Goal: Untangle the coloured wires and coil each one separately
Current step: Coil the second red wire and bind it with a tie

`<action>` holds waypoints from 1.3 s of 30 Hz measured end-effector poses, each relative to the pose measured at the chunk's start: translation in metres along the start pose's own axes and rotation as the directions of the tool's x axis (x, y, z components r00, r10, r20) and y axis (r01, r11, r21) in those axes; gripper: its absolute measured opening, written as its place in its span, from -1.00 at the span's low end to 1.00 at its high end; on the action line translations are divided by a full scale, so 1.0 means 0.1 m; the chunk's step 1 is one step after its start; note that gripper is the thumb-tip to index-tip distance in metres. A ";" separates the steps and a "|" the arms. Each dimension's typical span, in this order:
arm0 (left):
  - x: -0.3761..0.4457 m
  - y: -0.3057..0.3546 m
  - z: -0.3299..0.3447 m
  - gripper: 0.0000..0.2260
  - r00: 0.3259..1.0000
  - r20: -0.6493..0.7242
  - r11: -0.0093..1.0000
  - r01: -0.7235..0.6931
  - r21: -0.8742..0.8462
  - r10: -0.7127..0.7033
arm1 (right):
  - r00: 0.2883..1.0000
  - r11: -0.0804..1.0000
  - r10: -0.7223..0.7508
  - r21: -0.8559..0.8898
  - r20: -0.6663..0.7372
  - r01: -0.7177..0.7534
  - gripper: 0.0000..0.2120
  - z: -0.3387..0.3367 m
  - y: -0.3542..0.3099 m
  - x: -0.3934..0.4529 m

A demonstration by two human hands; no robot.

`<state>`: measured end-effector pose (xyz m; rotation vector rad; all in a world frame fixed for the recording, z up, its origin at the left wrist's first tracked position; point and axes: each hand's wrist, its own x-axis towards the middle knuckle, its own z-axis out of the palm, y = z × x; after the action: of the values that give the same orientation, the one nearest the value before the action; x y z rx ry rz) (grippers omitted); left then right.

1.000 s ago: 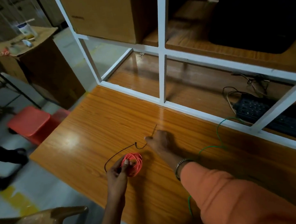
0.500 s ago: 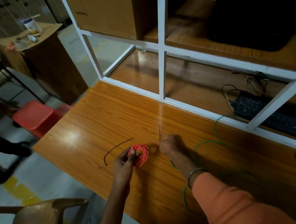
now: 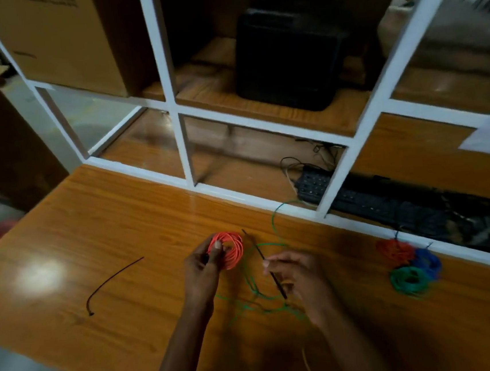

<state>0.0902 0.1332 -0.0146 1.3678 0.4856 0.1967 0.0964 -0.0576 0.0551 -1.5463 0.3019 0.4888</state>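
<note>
Surface: wooden desk (image 3: 98, 229) is lying under our hands, with a white window frame (image 3: 180, 149) standing beyond them; we are working in dim light.
Left hand: our left hand (image 3: 203, 267) is gripping the orange coil (image 3: 229, 251) by its near rim, thumb pressed on top, fingers curled under; we are judging this grip is keeping the loops from springing apart.
Right hand: our right hand (image 3: 294, 273) is pinching a thin black tie (image 3: 264, 259) between thumb and fingertips, its far end pointing up beside the orange coil; we are judging it is meant for binding that coil.
Loose wire: the green wire (image 3: 257, 292) is trailing uncoiled under and between our hands, running off toward the window frame.
Spare tie: a second black tie (image 3: 109, 280) is lying well to the left of our left hand, apart from everything.
Finished coils: a red coil (image 3: 393, 250), blue coil (image 3: 429, 260) and green coil (image 3: 408, 280) are sitting touching one another, well right of our right hand, probably parked clear of the tangle.
Beyond: a black keyboard (image 3: 359, 201) is resting behind the frame.
</note>
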 end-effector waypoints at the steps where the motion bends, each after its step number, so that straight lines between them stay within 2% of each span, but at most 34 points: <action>1: -0.02 0.06 0.13 -0.82 0.999 0.018 0.999 -0.033 0.007 0.032 | 1.000 1.000 -0.017 -0.013 -0.008 0.016 -0.89 -0.10 -0.04 -0.06; 7: -0.20 0.30 0.74 -0.73 0.974 0.042 0.968 -0.227 0.105 0.223 | 0.996 0.997 -0.064 -0.043 -0.059 0.062 -0.94 -0.45 -0.19 -0.17; 10: -0.27 0.37 0.94 -0.71 0.950 0.015 0.932 -0.309 0.191 0.312 | 0.994 0.998 -0.069 0.008 -0.084 0.070 -0.93 -0.57 -0.23 -0.21; 13: -0.34 0.42 1.09 -0.73 0.932 0.009 0.902 -0.354 0.248 0.363 | 0.992 0.993 -0.096 0.063 -0.078 0.101 -0.92 -0.68 -0.29 -0.26; 18: -0.53 0.38 1.31 -0.75 0.907 0.093 0.869 -0.420 0.263 0.410 | 0.991 0.986 -0.120 0.111 -0.064 0.126 -0.93 -0.81 -0.33 -0.29; 22: -0.66 0.37 1.43 -0.74 0.920 0.163 0.907 -0.382 0.180 0.355 | 0.984 0.977 -0.157 0.133 -0.079 0.166 -0.91 -0.89 -0.33 -0.32; 26: -0.77 0.42 1.47 -0.68 0.936 0.208 0.956 -0.293 0.008 0.285 | 0.977 0.968 -0.176 0.161 -0.116 0.194 -0.89 -0.93 -0.31 -0.37; 32: -0.82 0.40 1.55 -0.48 0.954 0.258 0.971 -0.092 -0.222 0.149 | 0.975 0.965 -0.163 0.181 -0.152 0.189 -0.87 -0.96 -0.30 -0.40; 36: -0.76 0.42 1.50 -0.59 0.954 0.283 0.970 -0.033 -0.242 0.103 | 0.979 0.965 -0.142 0.198 -0.144 0.169 -0.83 -0.93 -0.30 -0.39; 39: -0.72 0.40 1.45 -0.66 0.958 0.269 0.975 -0.045 -0.216 0.104 | 0.988 0.970 -0.109 0.206 -0.113 0.131 -0.81 -0.91 -0.28 -0.40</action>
<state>0.0963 -0.0165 0.0579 1.1860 0.1715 0.1104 0.0853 -0.1510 0.0971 -1.3725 0.3254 0.2738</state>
